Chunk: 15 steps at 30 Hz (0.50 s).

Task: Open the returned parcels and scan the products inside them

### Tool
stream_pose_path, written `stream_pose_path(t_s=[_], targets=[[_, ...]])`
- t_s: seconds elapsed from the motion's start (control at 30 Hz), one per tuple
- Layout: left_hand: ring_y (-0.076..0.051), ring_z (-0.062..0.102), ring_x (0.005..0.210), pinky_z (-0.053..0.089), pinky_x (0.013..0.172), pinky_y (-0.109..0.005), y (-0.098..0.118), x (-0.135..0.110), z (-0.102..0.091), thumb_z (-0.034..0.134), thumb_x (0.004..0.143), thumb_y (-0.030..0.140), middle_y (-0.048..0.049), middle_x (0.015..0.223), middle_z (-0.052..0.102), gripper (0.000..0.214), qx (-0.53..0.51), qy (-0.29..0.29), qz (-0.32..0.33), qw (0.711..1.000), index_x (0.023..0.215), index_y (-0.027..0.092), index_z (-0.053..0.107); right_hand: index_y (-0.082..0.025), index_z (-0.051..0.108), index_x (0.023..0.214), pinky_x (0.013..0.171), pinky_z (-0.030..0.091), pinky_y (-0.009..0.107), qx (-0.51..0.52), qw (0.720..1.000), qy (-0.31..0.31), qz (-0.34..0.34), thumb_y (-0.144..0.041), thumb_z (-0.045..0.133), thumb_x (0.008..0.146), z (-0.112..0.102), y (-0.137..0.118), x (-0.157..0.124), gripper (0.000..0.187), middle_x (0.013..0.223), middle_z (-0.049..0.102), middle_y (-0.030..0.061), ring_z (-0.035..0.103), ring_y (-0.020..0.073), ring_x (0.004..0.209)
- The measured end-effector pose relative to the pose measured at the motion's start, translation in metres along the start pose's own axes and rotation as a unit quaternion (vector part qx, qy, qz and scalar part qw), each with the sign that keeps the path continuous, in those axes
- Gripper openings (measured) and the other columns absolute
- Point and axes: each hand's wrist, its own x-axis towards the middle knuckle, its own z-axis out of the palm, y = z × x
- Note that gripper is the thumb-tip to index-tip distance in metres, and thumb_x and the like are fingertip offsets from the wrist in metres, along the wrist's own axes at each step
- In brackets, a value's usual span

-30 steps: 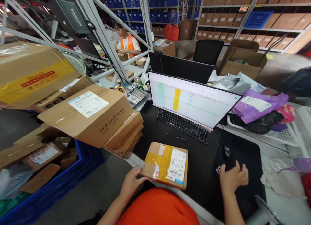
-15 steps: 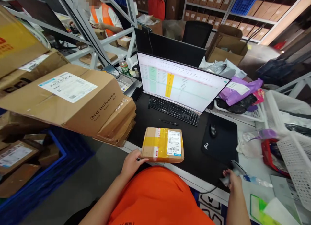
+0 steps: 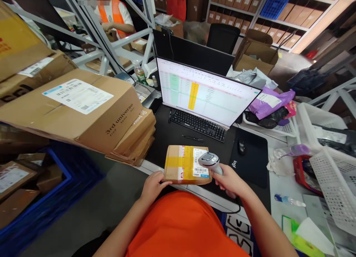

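On the black desk (image 3: 164, 135), a taped parcel (image 3: 185, 165) lies at the near edge between the person's hands, long axis running left to right.
Half closed, the left hand (image 3: 152, 186) holds the parcel's near left corner between thumb and fingers; the right hand (image 3: 230, 179), just beside its right end, curls firmly around the grip of a grey scanner (image 3: 210, 160), whose head points left and forward, covering part of the white label (image 3: 200, 169).
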Motion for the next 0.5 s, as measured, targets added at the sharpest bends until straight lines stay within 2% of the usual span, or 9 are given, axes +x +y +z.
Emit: stream_pose_path(t_s=[0.07, 0.17, 0.23, 0.3, 0.33, 0.4, 0.5], targets=[[-0.015, 0.049, 0.064, 0.032, 0.062, -0.025, 0.0, 0.001, 0.0, 0.064, 0.089, 0.054, 0.0017, 0.064, 0.05, 0.049, -0.003, 0.0, 0.001, 1.0, 0.061, 0.019, 0.046, -0.018, 0.054, 0.089, 0.04, 0.037, 0.019, -0.038, 0.999, -0.011, 0.005, -0.034, 0.059, 0.085, 0.001, -0.003, 0.003, 0.018, 0.062, 0.058, -0.0047, 0.05, 0.0073, 0.043], [-0.016, 0.05, 0.066, 0.033, 0.063, -0.025, 0.002, 0.003, 0.0, 0.07, 0.086, 0.046, 0.0016, 0.065, 0.052, 0.044, -0.02, -0.01, -0.022, 0.999, 0.06, 0.019, 0.046, -0.019, 0.051, 0.083, 0.04, 0.037, 0.02, -0.022, 0.999, -0.035, -0.009, -0.038, 0.061, 0.083, -0.001, 0.002, 0.001, 0.022, 0.06, 0.058, -0.0051, 0.05, 0.0078, 0.042], [-0.016, 0.052, 0.068, 0.033, 0.064, -0.025, 0.006, 0.005, 0.0, 0.073, 0.083, 0.041, 0.0013, 0.067, 0.054, 0.041, -0.038, -0.024, -0.049, 0.998, 0.061, 0.019, 0.047, -0.019, 0.052, 0.088, 0.04, 0.037, 0.021, 0.023, 0.998, -0.047, -0.023, -0.046, 0.064, 0.082, -0.003, 0.007, -0.003, 0.03, 0.058, 0.059, -0.005, 0.05, 0.0089, 0.041], [-0.017, 0.053, 0.071, 0.033, 0.065, -0.025, 0.011, 0.009, -0.002, 0.075, 0.08, 0.04, 0.0011, 0.069, 0.055, 0.039, -0.06, -0.031, -0.076, 0.995, 0.061, 0.019, 0.046, -0.018, 0.053, 0.096, 0.041, 0.036, 0.022, 0.068, 0.997, -0.029, -0.035, -0.053, 0.066, 0.079, -0.005, 0.014, -0.005, 0.04, 0.061, 0.063, -0.0041, 0.051, 0.0098, 0.041], [-0.017, 0.053, 0.071, 0.033, 0.065, -0.026, 0.014, 0.01, -0.003, 0.075, 0.078, 0.04, 0.0012, 0.069, 0.055, 0.04, -0.071, -0.031, -0.089, 0.993, 0.061, 0.019, 0.045, -0.018, 0.053, 0.1, 0.041, 0.036, 0.022, 0.089, 0.995, -0.003, -0.04, -0.056, 0.067, 0.078, -0.007, 0.02, -0.005, 0.046, 0.062, 0.064, -0.0035, 0.051, 0.01, 0.041], [-0.016, 0.052, 0.069, 0.033, 0.065, -0.026, 0.02, 0.015, -0.006, 0.074, 0.076, 0.041, 0.0015, 0.068, 0.054, 0.042, -0.099, -0.021, -0.115, 0.988, 0.059, 0.019, 0.043, -0.019, 0.053, 0.101, 0.042, 0.039, 0.023, 0.136, 0.986, 0.086, -0.042, -0.062, 0.068, 0.074, -0.014, 0.04, 0.0, 0.053, 0.065, 0.066, -0.0023, 0.052, 0.0105, 0.042], [-0.015, 0.049, 0.066, 0.032, 0.064, -0.026, 0.032, 0.023, -0.011, 0.071, 0.074, 0.04, 0.0021, 0.065, 0.052, 0.039, -0.15, 0.011, -0.153, 0.977, 0.057, 0.02, 0.042, -0.019, 0.053, 0.096, 0.046, 0.048, 0.028, 0.175, 0.947, 0.269, 0.011, -0.066, 0.069, 0.067, -0.035, 0.096, 0.016, 0.057, 0.067, 0.066, 0.0002, 0.059, 0.015, 0.048]])
